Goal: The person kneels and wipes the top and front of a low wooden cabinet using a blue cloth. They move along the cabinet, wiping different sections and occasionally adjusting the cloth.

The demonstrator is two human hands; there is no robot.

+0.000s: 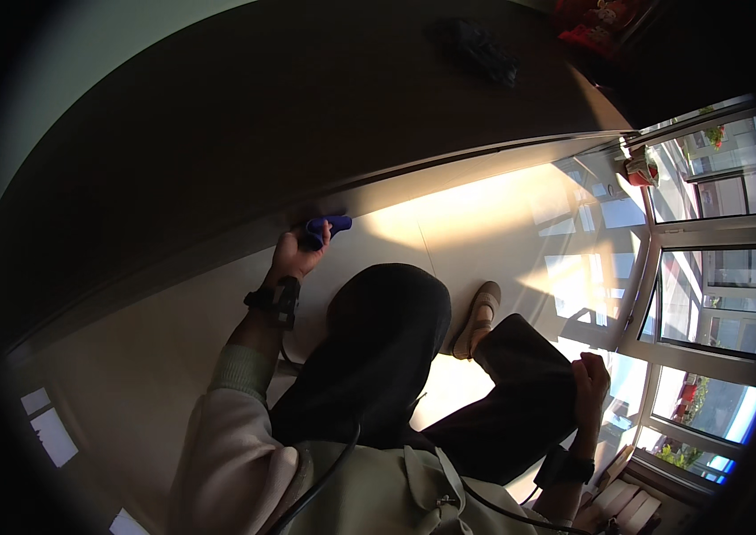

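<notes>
My left hand [299, 249] grips a bunched purple-blue item [328, 229], which looks like a cloth, low beside the bottom edge of a long dark furniture panel [217, 134]. Part of the item is hidden behind my fingers. At the outer side of my bent knee is my right hand [590, 381], its fingers curled. Nothing shows in that hand, but its palm is hidden. Both wrists wear black straps with devices.
Pale glossy floor [150, 348] with bright sunlight lies around my legs and one brown shoe [479, 319]. Dark crumpled material [475, 50] rests on the dark furniture. Framed glass windows [712, 294] and a red plant pot [642, 170] stand at the right. Black cables cross my lap.
</notes>
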